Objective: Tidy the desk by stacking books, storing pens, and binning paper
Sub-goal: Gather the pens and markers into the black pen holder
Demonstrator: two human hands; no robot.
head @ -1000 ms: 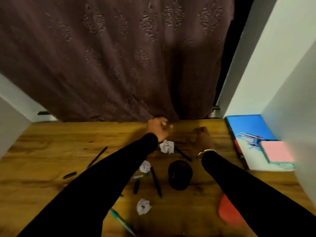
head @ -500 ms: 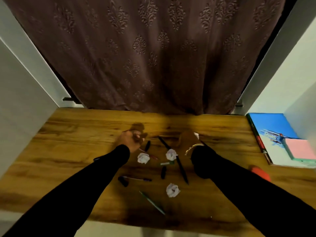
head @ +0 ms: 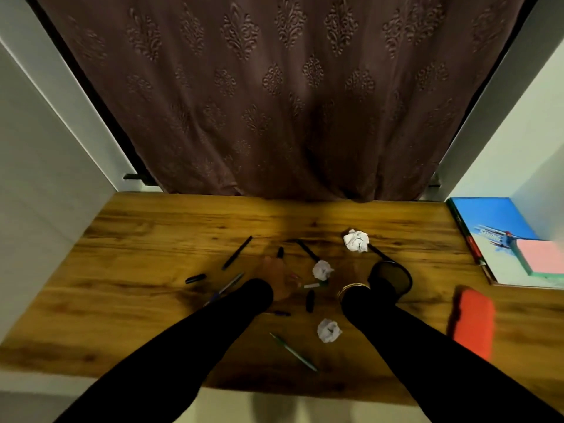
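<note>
My left hand [head: 277, 277] lies on the desk [head: 137, 300] among scattered pens, fingers curled; a paper ball that lay at this spot is hidden under it, and the blur hides its grip. A black pen cap [head: 280, 252] lies just beyond it. My right hand [head: 351, 274], with gold bangles at the wrist, rests beside the black pen cup [head: 392, 277] and holds nothing. Three crumpled paper balls lie loose: far [head: 356, 241], middle [head: 322, 270], near [head: 329, 330]. Pens include a black one [head: 237, 256] and a green one [head: 293, 352].
A blue book [head: 491, 222] with a pink notepad [head: 541, 257] on top sits at the right against the white wall. A red object [head: 471, 320] lies near the right front. A brown curtain [head: 274, 102] hangs behind the desk, and white walls close both sides.
Both hands pulled back toward me. The left hand moved onto the spot of a paper ball. The right hand left the far ball lying free. The camera tilted up.
</note>
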